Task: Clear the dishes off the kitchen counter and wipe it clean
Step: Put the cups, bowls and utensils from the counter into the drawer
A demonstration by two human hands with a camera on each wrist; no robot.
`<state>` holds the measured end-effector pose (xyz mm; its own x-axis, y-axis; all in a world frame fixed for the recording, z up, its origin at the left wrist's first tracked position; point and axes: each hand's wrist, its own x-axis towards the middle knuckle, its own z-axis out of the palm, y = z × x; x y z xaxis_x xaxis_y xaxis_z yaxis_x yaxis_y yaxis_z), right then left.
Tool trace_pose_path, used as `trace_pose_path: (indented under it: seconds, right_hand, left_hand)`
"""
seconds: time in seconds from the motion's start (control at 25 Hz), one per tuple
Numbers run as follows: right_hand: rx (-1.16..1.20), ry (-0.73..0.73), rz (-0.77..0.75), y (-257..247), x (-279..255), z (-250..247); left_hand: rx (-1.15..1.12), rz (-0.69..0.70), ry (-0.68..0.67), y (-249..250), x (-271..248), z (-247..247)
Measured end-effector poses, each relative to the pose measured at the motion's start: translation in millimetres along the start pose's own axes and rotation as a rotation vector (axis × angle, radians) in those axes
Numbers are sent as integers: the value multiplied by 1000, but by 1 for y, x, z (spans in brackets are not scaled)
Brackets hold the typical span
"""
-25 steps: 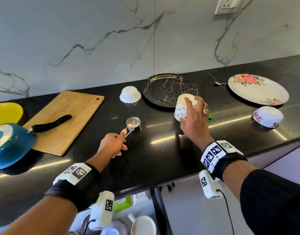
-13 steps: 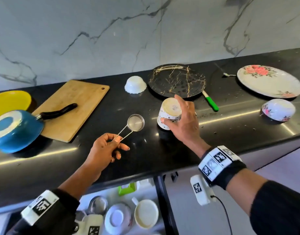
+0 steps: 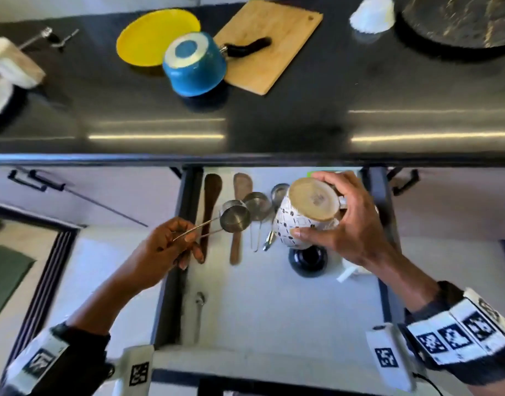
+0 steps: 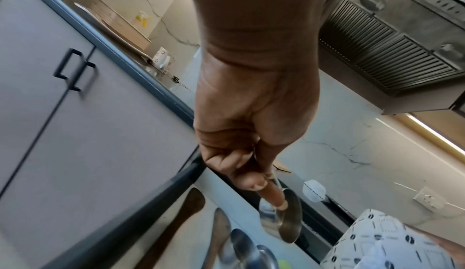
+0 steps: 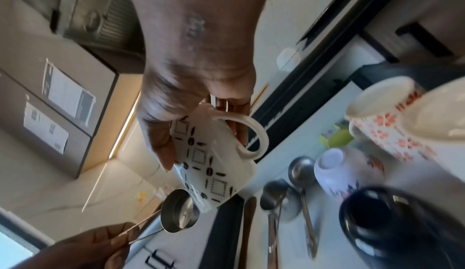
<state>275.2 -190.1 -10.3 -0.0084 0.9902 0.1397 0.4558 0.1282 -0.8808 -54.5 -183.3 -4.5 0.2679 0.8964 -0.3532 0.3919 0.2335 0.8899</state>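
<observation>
Once lifted off the table (image 3: 274, 118), the mug (image 3: 300, 221) (right hand (image 3: 351, 224) fingers gripped) and measuring cup (image 3: 234, 218) (left hand (image 3: 162, 250) fingers pinched handle) were held above the open drawer (image 3: 274, 295); clearing was underway.

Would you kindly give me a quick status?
Left hand pinches scoop handle. Right hand grips inverted mug. Both over open drawer; black jar beneath mug.
</observation>
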Motion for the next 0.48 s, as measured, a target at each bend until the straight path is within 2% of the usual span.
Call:
trace_pose_path:
  seconds: [0.2,0.36,0.48]
  right_hand:
    - [-116,-318,133,6,-35,88]
    - [-277,-516,181,21,-50,141]
    - [-401,-602,201,32,-54,163]
  left_hand:
    - [216,-71,-67,-71,-39,-35]
    - [485,-157,-162,-104,-46,-29]
    - [554,-187,-170,-113,-35,-18]
